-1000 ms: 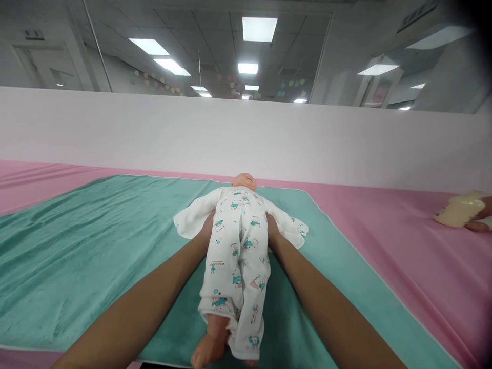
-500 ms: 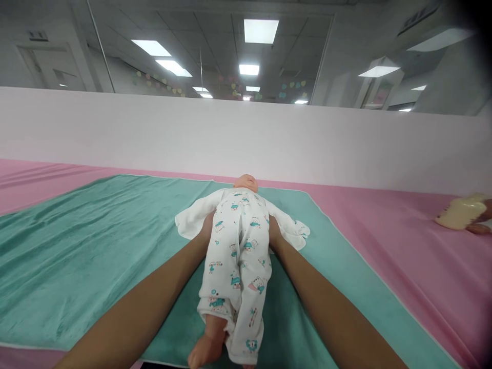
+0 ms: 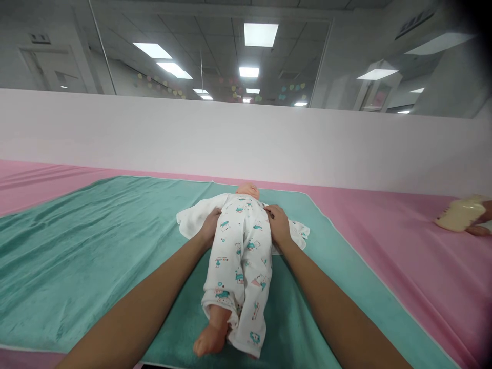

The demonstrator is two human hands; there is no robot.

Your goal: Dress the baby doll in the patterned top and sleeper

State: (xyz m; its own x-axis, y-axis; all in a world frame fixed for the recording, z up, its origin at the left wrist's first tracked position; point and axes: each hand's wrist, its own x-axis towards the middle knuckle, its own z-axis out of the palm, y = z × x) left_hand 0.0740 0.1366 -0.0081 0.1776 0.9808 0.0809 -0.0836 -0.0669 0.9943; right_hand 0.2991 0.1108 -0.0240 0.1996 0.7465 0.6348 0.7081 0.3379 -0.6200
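A baby doll lies on its back on a teal blanket, head toward the wall. It wears white printed trousers, and white sleeves spread out at both sides. One bare foot shows below the left-hand trouser leg; the other leg's hem nearly covers its foot. At the left side of the doll's waist, my left hand is closed on the trousers' edge, its fingers partly hidden. Opposite, my right hand has its fingers curled on the trousers near the top edge.
Pink cloth lies under the blanket. At the far right, another doll-like limb and a pale yellow garment are partly in view. A white low wall with glass above it stands behind.
My right hand has come up from beside the doll onto its waist, fingers now showing. My left hand has shifted slightly up too. The doll's legs have moved a little right.
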